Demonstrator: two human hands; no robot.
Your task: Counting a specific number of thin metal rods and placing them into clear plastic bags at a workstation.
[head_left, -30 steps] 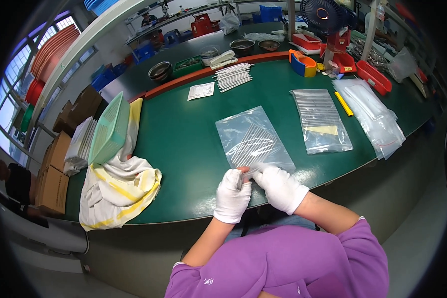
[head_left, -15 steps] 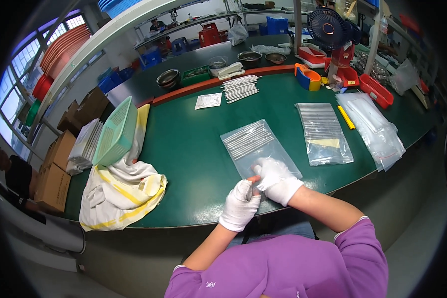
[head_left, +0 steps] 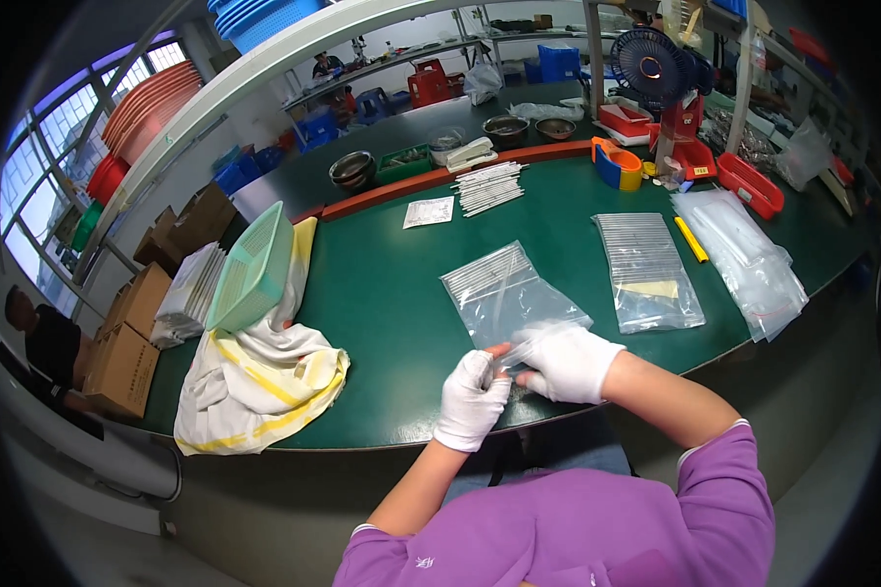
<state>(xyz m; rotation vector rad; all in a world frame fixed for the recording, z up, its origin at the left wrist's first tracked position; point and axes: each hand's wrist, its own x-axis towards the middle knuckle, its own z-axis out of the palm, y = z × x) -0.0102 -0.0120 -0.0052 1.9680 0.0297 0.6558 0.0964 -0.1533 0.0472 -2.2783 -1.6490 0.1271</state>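
Both my hands wear white gloves and meet at the near edge of the green table (head_left: 382, 293). My left hand (head_left: 470, 399) and my right hand (head_left: 570, 360) pinch the near end of a clear plastic bag (head_left: 507, 293) that lies flat on the table and holds thin white sticks. The bag's far end points away from me. A second clear bag of white sticks (head_left: 648, 269), with a yellow slip inside, lies to the right of it.
A pale green basket (head_left: 255, 269) leans on a white and yellow cloth (head_left: 264, 377) at the left. A heap of clear bags (head_left: 749, 256), a yellow marker (head_left: 692, 239), loose white sticks (head_left: 489, 186), red trays and a fan (head_left: 651, 67) stand at the right and back. Cardboard boxes (head_left: 132, 333) sit far left.
My hands have shifted slightly along the near end of the bag, the right hand now further over it. The bag stays flat on the table.
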